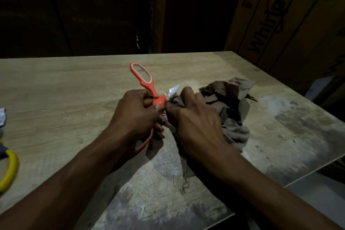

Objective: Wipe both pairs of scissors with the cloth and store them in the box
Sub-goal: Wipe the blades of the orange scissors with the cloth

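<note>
Gripping the orange plastic-handled scissors (149, 89) near their pivot, the left hand (136, 114) holds them above the pale wood-grain table (56, 89). The right hand (194, 119) pinches the crumpled grey-brown cloth (231, 110) around a blade. Printed brown cardboard cartons (280, 20) stand behind in the dark room.

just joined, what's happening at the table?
A person is wiping the orange scissors at a wooden table. The left hand grips them near the pivot, one handle loop pointing away, and the right hand presses the brown cloth round the blade, whose tip sticks out. A yellow-handled tool, probably the second pair, lies at the left edge. No box is in view.
</note>
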A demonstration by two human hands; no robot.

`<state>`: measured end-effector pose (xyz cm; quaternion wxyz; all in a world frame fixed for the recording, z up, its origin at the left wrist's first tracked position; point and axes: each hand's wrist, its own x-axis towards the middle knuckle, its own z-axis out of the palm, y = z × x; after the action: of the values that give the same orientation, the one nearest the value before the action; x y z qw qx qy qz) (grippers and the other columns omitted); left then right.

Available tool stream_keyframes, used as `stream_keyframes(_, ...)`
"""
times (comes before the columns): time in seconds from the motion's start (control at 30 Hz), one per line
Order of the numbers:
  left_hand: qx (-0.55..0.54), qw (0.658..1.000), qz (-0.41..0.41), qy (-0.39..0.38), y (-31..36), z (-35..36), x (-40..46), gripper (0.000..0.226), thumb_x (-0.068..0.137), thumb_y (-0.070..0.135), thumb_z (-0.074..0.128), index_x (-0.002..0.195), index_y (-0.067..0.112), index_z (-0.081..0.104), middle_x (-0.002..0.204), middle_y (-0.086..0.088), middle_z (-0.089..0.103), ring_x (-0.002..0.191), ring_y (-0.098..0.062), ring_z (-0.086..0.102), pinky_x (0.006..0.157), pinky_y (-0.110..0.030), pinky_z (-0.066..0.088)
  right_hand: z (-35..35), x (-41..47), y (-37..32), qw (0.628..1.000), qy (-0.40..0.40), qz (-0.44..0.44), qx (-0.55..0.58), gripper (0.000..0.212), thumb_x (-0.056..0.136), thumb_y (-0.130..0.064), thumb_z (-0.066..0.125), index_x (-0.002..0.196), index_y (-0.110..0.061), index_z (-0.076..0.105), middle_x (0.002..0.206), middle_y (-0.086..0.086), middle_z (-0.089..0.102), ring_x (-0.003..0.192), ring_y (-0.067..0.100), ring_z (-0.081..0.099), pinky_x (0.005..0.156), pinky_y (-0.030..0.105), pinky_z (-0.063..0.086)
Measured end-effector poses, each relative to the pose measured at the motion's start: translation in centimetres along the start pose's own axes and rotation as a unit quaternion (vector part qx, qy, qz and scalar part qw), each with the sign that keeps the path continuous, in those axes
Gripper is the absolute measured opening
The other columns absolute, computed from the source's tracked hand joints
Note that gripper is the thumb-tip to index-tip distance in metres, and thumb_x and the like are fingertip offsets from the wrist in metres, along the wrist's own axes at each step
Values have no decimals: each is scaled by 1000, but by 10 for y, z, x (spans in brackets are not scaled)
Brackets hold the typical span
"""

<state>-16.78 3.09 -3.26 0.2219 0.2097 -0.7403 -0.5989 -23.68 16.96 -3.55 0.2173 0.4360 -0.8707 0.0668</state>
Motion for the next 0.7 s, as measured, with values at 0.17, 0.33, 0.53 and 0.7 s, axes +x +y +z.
stream_keyframes(0.17,-16,1000,-2,3,3,-2,2,8,100,11,70,97,4,73,74,-15,78,53,-33,70,61,-54,64,-4,16,12,998,14,54,9,51,92,-25,44,141,-28,61,128,14,48,106,38,51,69,40,42)
stream_keyframes(0.33,-49,999,0,-4,7,0,-3,7,98,7,69,103,11,73,85,-5,81,53,-29,71,50,-33,57,-11,19,70,983,26,123,134,65,93,-13,69,151,-36,51,119,4,60,106,29,57,79,43,54)
stream_keyframes(0.53,-80,997,-3,0,16,-3,-5,17,98,11,71,114,14,73,97,-5,82,59,-34,74,62,-46,63,-43,-7,102,935,115,113,315,42,96,-30,72,137,-24,67,140,-7,62,125,5,59,96,15,52)
stream_keyframes(0.7,-91,991,74,65,29,2,-14,16,98,12,68,114,17,72,105,-2,81,63,-27,77,52,-29,60,-68,-55,137,949,164,183,196,5,86,-26,83,90,-28,80,93,-11,74,83,1,68,66,19,50)
